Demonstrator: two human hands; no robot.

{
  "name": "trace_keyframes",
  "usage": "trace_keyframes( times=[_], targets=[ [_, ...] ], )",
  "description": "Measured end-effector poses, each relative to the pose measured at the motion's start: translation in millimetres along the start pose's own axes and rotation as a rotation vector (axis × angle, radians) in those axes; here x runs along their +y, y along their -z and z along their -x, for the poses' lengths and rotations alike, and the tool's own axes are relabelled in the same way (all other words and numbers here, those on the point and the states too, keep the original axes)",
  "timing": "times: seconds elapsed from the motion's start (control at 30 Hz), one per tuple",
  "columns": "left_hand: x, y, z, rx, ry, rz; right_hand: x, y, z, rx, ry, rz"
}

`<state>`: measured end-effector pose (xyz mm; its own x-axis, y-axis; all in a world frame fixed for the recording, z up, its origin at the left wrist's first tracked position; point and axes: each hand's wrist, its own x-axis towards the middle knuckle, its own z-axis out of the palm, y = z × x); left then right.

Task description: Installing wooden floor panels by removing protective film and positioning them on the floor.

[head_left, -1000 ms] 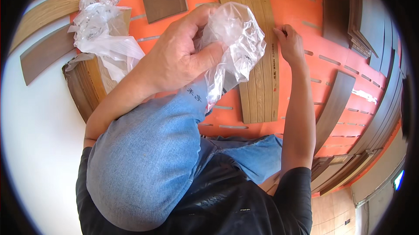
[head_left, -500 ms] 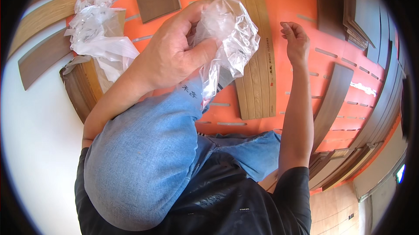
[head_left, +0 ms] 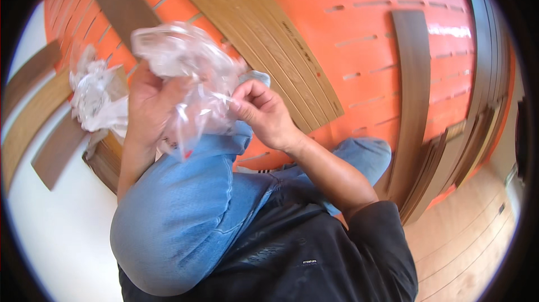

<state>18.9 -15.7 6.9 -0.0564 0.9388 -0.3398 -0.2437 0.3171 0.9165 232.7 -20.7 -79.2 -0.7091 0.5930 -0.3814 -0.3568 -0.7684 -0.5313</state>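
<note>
A crumpled sheet of clear plastic film [head_left: 193, 60] is bunched up above my raised knee. My left hand [head_left: 149, 105] is closed round its left side. My right hand [head_left: 269, 114] is closed in a pinch at the film's right edge, thumb against the fingers. The film is partly smeared by motion, and it hides some of my left fingers. Beneath my hands are my blue jeans [head_left: 174, 212], one knee drawn up.
Orange slotted underlay [head_left: 359, 91] covers the floor. Light-brown planks [head_left: 258, 44] lie ahead, a dark plank [head_left: 115, 4] to their left. More crumpled plastic [head_left: 95, 97] lies at left by several boards [head_left: 62, 150]. A dark plank [head_left: 412, 77] and stacked boards [head_left: 483, 77] are at right.
My right hand has come in from the right to the film's edge. My left hand has moved left and lower with the film. The view has turned toward the right.
</note>
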Motion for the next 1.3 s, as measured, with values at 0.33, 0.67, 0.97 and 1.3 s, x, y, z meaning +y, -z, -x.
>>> trace_keyframes(
  times=[0.33,0.67,0.97,1.3],
  targets=[
    [-2.6,-19.6,-8.5,-0.265,-0.332,-1.143,-10.0,-29.9,16.9,0.135,0.299,0.012],
    [6.9,-48.3,23.1,-0.199,-0.506,-1.428,-26.1,-7.5,-14.6,0.413,0.261,-0.173],
    [-11.5,5.3,43.8,0.261,-0.438,-0.519,-39.5,83.9,23.7,0.588,0.333,-0.275],
    [-29.3,-24.6,37.1,-0.232,0.073,-0.161,-16.5,-34.2,36.1,0.040,-0.048,-0.467]
  ],
)
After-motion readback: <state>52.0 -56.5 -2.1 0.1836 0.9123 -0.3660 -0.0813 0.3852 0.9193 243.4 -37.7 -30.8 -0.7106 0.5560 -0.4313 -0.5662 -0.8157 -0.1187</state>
